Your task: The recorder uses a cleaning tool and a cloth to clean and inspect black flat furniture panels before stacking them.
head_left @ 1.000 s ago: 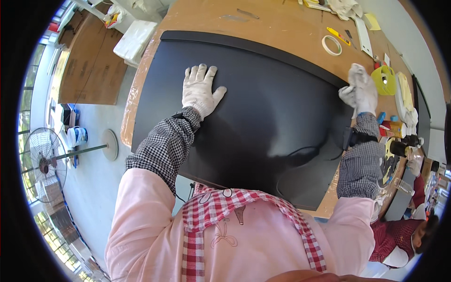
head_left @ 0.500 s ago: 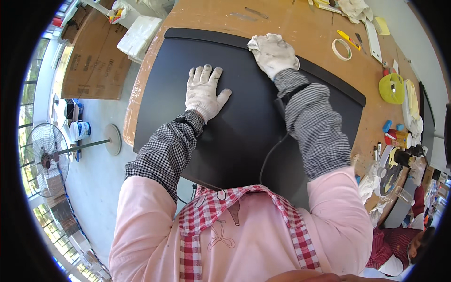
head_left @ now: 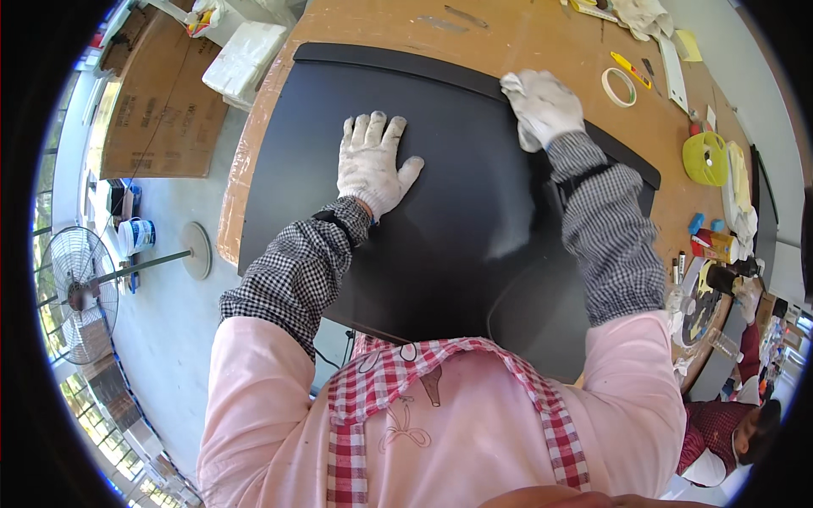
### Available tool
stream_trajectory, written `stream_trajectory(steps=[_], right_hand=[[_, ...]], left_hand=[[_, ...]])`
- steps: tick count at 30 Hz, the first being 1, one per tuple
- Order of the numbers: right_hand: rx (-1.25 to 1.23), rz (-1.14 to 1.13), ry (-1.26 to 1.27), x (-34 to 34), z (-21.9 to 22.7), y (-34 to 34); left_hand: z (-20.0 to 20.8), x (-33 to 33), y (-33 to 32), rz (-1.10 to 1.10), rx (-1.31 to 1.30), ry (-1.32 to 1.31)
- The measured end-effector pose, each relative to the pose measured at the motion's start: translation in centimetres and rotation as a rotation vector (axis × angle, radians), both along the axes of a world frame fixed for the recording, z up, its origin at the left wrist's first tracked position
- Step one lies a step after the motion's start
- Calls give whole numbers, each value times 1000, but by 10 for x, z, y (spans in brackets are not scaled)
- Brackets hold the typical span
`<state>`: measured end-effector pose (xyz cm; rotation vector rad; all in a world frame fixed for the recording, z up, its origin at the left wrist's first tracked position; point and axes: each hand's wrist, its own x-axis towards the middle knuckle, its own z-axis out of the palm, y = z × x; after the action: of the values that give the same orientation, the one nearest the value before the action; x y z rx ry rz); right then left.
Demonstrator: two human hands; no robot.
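Note:
A large black panel (head_left: 457,229) with a raised strip (head_left: 398,66) along its far edge lies in front of me. On its left half my left hand (head_left: 373,161), in a soiled white knit glove, rests flat with the fingers spread and holds nothing. My right hand (head_left: 544,108), also gloved in white, is at the raised strip, right of the middle. Its fingers are curled and pressed together against the strip; whatever they may hold is hidden. Checked sleeve covers (head_left: 288,258) reach over both forearms.
The panel lies on a brown-covered table (head_left: 381,21). Toward the far right are a tape roll (head_left: 619,87), a yellow cutter knife (head_left: 631,70) and a green basket (head_left: 705,159). A fan (head_left: 80,295) and a large carton (head_left: 161,110) stand left. Another person (head_left: 720,436) is at lower right.
My right hand has slid to the right along the raised strip. My left hand stays flat in nearly the same place on the panel.

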<state>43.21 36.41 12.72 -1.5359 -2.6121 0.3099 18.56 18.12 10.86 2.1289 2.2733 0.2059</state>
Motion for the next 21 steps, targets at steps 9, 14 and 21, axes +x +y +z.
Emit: stream_trajectory(steps=[9, 14, 21], right_hand=[[161, -165, 19, 100, -7, -23], [-264, -606, 476, 123, 29, -68], [-791, -670, 1103, 166, 60, -231]], left_hand=[[15, -3, -4, -12, -62, -8], [3, -5, -8, -25, 18, -10], [2, -2, -9, 16, -37, 12]])
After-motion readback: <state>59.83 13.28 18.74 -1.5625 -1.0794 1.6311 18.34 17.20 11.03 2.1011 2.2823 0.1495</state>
